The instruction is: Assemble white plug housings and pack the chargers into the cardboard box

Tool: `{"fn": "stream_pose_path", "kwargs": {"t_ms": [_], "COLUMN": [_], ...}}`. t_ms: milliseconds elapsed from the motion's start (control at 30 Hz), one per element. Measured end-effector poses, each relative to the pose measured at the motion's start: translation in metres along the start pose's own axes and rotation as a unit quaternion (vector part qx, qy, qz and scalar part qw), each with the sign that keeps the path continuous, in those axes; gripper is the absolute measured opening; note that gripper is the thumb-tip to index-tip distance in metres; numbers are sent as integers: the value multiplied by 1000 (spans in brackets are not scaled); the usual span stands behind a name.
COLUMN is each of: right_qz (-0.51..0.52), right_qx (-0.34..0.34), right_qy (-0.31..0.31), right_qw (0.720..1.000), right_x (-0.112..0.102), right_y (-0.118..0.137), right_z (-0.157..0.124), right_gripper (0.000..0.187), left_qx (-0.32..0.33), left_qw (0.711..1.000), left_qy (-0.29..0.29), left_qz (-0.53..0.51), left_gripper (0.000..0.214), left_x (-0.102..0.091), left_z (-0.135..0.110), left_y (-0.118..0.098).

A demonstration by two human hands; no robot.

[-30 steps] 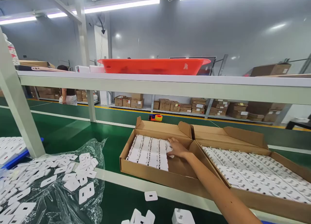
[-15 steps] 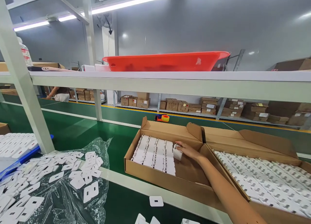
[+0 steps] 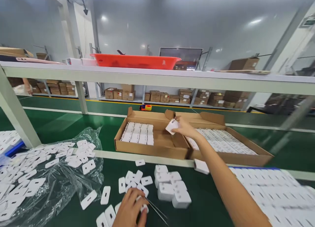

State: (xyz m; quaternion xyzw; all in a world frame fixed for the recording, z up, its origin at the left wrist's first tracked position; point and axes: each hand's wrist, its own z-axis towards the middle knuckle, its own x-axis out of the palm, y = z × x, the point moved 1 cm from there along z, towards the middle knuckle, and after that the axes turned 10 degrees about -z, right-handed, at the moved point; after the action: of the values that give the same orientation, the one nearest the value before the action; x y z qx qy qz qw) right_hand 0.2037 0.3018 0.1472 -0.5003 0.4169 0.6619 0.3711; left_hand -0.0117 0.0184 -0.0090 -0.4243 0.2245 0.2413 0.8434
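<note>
My right hand [image 3: 184,127] pinches a flat-faced white plastic housing [image 3: 173,125], held tilted above the bare right part of an open cardboard box [image 3: 150,150]. Rows of white housings [image 3: 137,133] fill that box's left half. Low in the view, my left hand [image 3: 133,208] has its fingers curled over the green work surface, with a small white plastic piece [image 3: 144,208] partly visible between thumb and fingers. Metal tweezers [image 3: 157,211] stretch away from its fingertips; whether the hand grips them is unclear. Loose white cover plates [image 3: 136,177] lie just beyond it. Stacked white housings [image 3: 169,187] stand to its right.
A second cardboard box [image 3: 256,158] of white parts adjoins the first. Many white plates spread over a clear plastic bag [image 3: 64,194] at left. A tray of white parts [image 3: 270,194] is at right. Overhead, a shelf [image 3: 157,79] carries a red basin [image 3: 135,61].
My right hand has lifted from inside the box and now holds a white housing above it. The view has turned right and down, bringing my left hand and tweezers into sight.
</note>
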Motion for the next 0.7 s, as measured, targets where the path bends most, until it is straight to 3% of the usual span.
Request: {"fn": "stream_pose_path", "kwargs": {"t_ms": [100, 200, 267, 367, 467, 600, 700], "right_qz": [-10, -35, -46, -45, -35, -24, -13], "right_qx": [50, 117, 145, 131, 95, 62, 30], "right_qy": [-6, 30, 43, 22, -15, -80, -126], "right_qw": [999, 992, 987, 990, 995, 995, 991], "right_x": [-3, 29, 58, 92, 107, 109, 99], "right_y": [-8, -11, -10, -10, -11, -12, -11], "right_z": [-92, -180, -217, -236, -230, -226, -232], "right_gripper": [63, 60, 50, 53, 54, 48, 54], "left_qx": [-21, -42, -48, -52, -56, -70, -94], "left_qw": [999, 998, 998, 997, 998, 998, 995], "left_qy": [20, 31, 36, 39, 30, 4, -20], "left_qz": [-22, -32, -34, -31, -22, 2, 30], "left_gripper": [22, 22, 21, 17, 11, 5, 4], "left_x": [0, -2, -4, -7, -11, -18, -20], "left_z": [-5, -10, -12, -13, -12, -5, 3], "left_y": [1, -1, -2, -1, -1, 2, 6]}}
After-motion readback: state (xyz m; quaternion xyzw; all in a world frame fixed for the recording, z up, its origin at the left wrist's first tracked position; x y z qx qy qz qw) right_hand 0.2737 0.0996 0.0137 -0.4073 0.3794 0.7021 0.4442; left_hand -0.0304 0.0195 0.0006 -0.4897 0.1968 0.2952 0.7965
